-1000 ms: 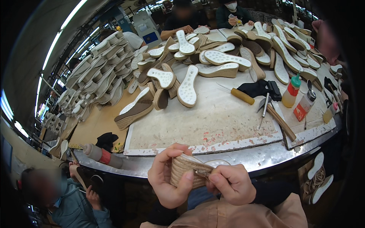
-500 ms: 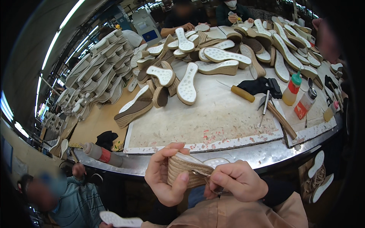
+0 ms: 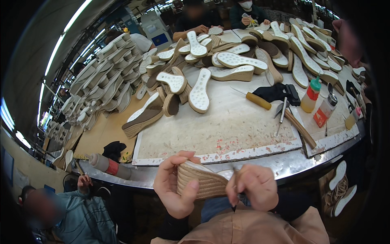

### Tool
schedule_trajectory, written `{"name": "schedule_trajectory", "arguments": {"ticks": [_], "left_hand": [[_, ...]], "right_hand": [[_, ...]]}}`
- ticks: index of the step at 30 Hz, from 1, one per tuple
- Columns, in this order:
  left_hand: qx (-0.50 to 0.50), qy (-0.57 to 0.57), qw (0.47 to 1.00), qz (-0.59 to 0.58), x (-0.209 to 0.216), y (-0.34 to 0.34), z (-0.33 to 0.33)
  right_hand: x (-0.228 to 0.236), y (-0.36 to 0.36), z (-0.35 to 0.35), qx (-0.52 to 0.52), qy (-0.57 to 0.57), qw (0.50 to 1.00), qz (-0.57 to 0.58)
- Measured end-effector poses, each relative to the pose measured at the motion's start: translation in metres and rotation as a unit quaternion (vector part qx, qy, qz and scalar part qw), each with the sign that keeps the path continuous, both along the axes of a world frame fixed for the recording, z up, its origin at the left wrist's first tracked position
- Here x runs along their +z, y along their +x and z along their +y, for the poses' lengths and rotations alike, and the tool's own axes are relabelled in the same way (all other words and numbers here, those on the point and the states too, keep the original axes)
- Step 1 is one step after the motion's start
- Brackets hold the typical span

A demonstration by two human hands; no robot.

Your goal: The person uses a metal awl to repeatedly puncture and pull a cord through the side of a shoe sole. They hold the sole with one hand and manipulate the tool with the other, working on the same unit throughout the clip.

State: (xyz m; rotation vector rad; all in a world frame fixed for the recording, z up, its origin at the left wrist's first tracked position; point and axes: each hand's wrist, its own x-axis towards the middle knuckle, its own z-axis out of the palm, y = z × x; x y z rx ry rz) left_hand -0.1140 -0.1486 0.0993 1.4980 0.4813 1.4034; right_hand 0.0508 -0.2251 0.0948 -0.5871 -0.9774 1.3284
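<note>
My left hand (image 3: 176, 191) is wrapped round a wedge shoe sole (image 3: 201, 181) with a ridged, tan rope-like side and a white top, held tilted over the table's near edge. Its thumb presses on the ridged side. My right hand (image 3: 256, 187) is closed beside the toe end of that sole, fingers pinched and slightly smeared by motion. A thin dark tool (image 3: 234, 208) pokes out below its fingers; the fingers hide most of it, so its kind is unclear.
Many wedge soles (image 3: 199, 91) pile up across the table (image 3: 183, 140). Pale soles are stacked (image 3: 101, 81) at left. A yellow-handled awl (image 3: 258, 101), a hammer (image 3: 300, 128) and glue bottles (image 3: 312, 95) lie or stand right. A grey bottle (image 3: 107, 164) lies front left. Co-workers sit opposite and left.
My right hand has turned and pulled slightly away from the sole, uncovering more of its ridged side. At lower left, a co-worker's white sole has gone from view.
</note>
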Motion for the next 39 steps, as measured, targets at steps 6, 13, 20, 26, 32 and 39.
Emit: {"name": "schedule_trajectory", "arguments": {"ticks": [6,13,20,26,32,39], "left_hand": [[0.008,-0.006,1.000,-0.010,-0.002,-0.002,0.003],[0.003,-0.017,1.000,-0.010,-0.002,-0.004,0.001],[-0.002,-0.002,1.000,-0.007,-0.002,-0.003,0.001],[-0.003,0.021,1.000,0.004,-0.002,-0.003,0.000],[0.008,-0.001,1.000,0.017,0.003,-0.003,-0.005],[0.012,-0.004,0.999,0.051,0.007,-0.007,-0.007]], "right_hand": [[-0.005,0.004,0.002,0.077,-0.072,0.992,-0.064],[0.003,-0.001,0.008,0.063,-0.035,0.984,-0.161],[0.008,-0.001,0.009,0.072,-0.036,0.979,-0.189],[0.014,-0.004,0.001,0.071,-0.129,0.981,-0.129],[0.006,-0.008,0.002,0.073,-0.099,0.986,-0.116],[-0.011,-0.015,0.004,0.145,-0.129,0.980,0.042]]}}
